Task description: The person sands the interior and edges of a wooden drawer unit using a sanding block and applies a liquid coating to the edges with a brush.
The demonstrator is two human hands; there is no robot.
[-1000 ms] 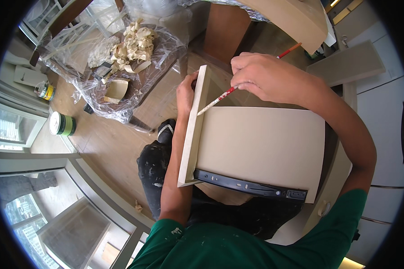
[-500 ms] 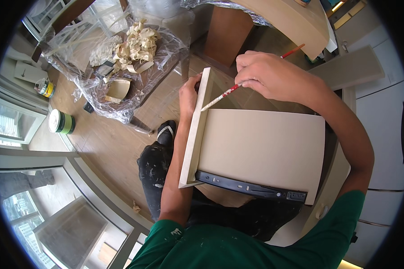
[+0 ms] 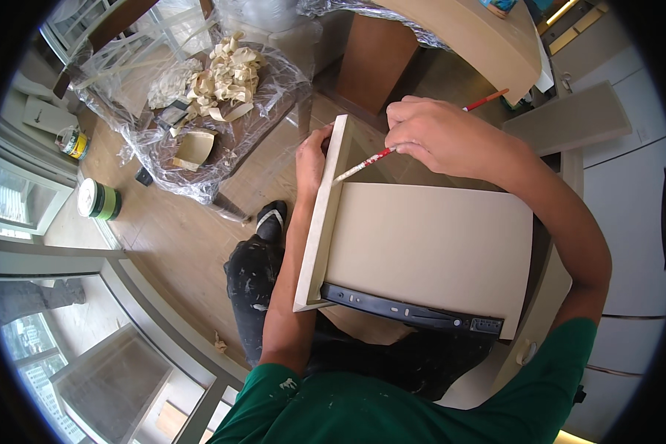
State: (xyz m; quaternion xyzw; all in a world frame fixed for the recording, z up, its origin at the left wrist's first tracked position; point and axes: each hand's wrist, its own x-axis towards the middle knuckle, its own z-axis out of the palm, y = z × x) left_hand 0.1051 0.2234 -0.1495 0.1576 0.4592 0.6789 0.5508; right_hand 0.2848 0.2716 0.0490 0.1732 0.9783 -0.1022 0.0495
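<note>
Two hands work on a beige drawer [image 3: 429, 248] resting on the lap: left hand [image 3: 312, 157] grips its front panel, right hand [image 3: 440, 133] fingers pinch a thin red brush [image 3: 392, 152] against that panel's inner edge.

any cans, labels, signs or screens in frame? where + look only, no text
Round tin with white lid and green side: on the wooden floor at left, near the window frame.
Small can with yellow label band: further up the left edge, by the plastic-wrapped table.
White flat card with a dark arrow mark: upper left, beside the small can.
No screens visible.
</note>
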